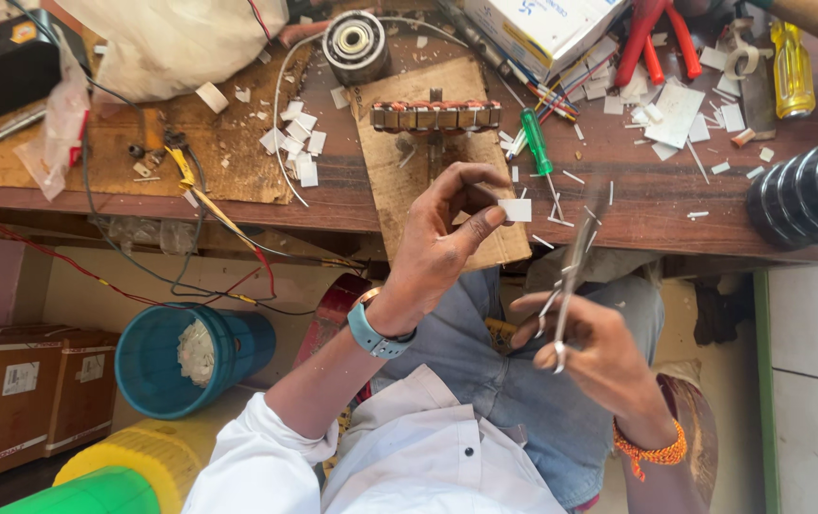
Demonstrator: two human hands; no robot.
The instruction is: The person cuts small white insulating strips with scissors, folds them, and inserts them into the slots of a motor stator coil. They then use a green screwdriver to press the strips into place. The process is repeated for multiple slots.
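I see the wooden workbench [238, 195] spanning the top of the view, littered with white paper offcuts. Below its front edge, a teal bucket [157, 357] lies on its side at lower left, next to brown cartons [23, 395]. A sheet of cardboard [399, 186] rests on the bench and overhangs the edge. On it sits the wound stator [436, 115], a slotted metal ring with copper windings, lying flat. A round bearing housing [356, 45] stands just beyond the cardboard. A green-handled screwdriver [536, 141] lies to the right of the stator; red-handled pliers [657, 38] and a yellow-handled screwdriver [793, 69] lie further right.

My left hand [442, 243] is raised in front of the bench edge, over the cardboard. Thumb and forefinger are closed in a pinch on a small white paper strip [515, 209], which projects to the right of the fingertips.

My right hand [595, 347] is lower, above my lap. Its fingers are through the handles of the scissors [571, 276] and closed on them. The blades point upward toward the strip, not touching it; they are blurred, so I cannot tell how far they are parted.
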